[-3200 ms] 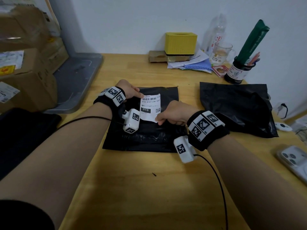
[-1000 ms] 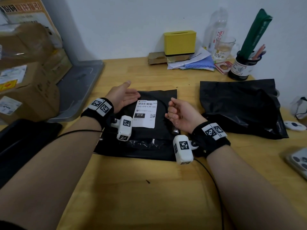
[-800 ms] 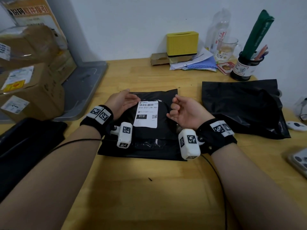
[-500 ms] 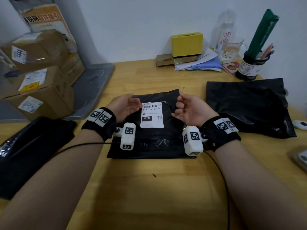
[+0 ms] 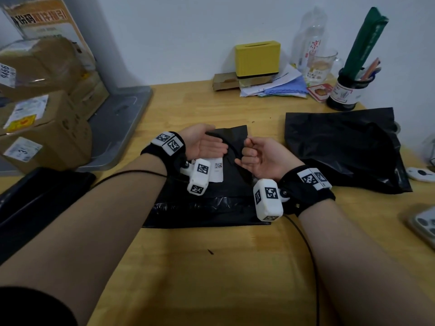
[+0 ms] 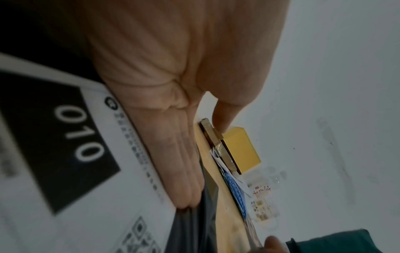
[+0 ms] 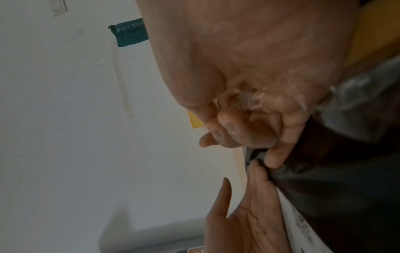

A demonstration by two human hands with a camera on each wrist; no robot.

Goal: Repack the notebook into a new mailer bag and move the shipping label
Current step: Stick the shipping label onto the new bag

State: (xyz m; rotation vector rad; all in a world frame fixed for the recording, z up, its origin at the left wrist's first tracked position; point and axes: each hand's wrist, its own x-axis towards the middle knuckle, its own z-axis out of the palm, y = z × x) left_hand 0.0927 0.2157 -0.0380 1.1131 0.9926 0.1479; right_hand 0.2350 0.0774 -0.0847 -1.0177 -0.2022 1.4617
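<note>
A black mailer bag [image 5: 211, 208] lies flat mid-table with the white shipping label [image 5: 217, 171] stuck on its top face. My left hand [image 5: 207, 144] sits palm-up over the label's upper part with straight fingers [image 6: 177, 162], its little-finger edge along the label [image 6: 65, 154]. My right hand [image 5: 254, 154] hovers just right of it over the bag's far half. Its fingers [image 7: 249, 133] are curled into the palm, and one lower finger reaches the black plastic [image 7: 346, 188]. A second, crumpled black mailer bag [image 5: 341, 147] lies to the right. No notebook shows.
Labelled cardboard boxes [image 5: 42, 128] and a grey tray [image 5: 117, 123] are at the left, with a black bag [image 5: 35, 198] at the near left. A yellow box [image 5: 257, 58], papers, a bottle, a glass cup and a pen holder [image 5: 346, 90] line the back. A phone [image 5: 423, 222] lies at the right edge.
Three seconds ago both hands held the label by its edges; it now lies flat on the bag. Since a second ago the hands have drawn together and the left hand covers the label's top.
</note>
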